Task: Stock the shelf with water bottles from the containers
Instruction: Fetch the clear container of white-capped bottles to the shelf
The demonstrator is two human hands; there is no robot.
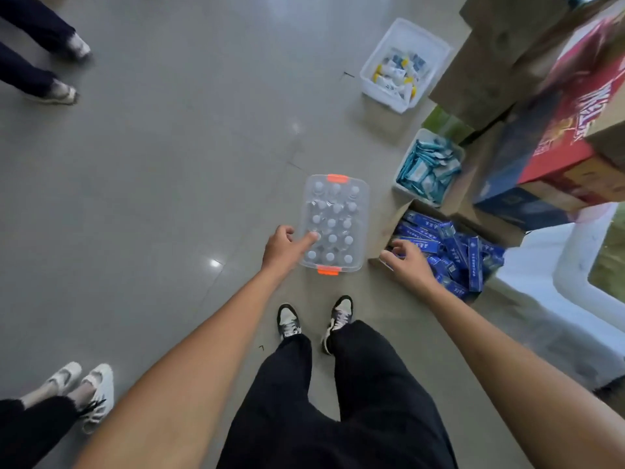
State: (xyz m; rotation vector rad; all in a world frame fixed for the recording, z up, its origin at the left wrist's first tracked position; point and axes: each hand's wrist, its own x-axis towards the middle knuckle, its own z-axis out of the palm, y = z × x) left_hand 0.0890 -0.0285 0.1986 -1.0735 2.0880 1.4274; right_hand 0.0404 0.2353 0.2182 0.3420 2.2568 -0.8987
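Observation:
A clear plastic container (362, 211) with orange latches stands on the grey floor just ahead of my feet. It holds several upright water bottles (333, 228) with white caps, in rows. My left hand (287, 247) hovers over the container's near left corner, index finger stretched out over a cap, the other fingers curled; it holds nothing. My right hand (406, 262) hangs to the right of the container, above the edge of a cardboard box, fingers loosely curled and empty. No shelf shows clearly.
The cardboard box (392, 225) at right holds blue packs (449, 252). Behind it stand a white bin of teal packets (427, 167) and a white bin of mixed items (402, 66). Stacked cartons (558, 130) rise at right. Other people's feet (84, 390) stand at left.

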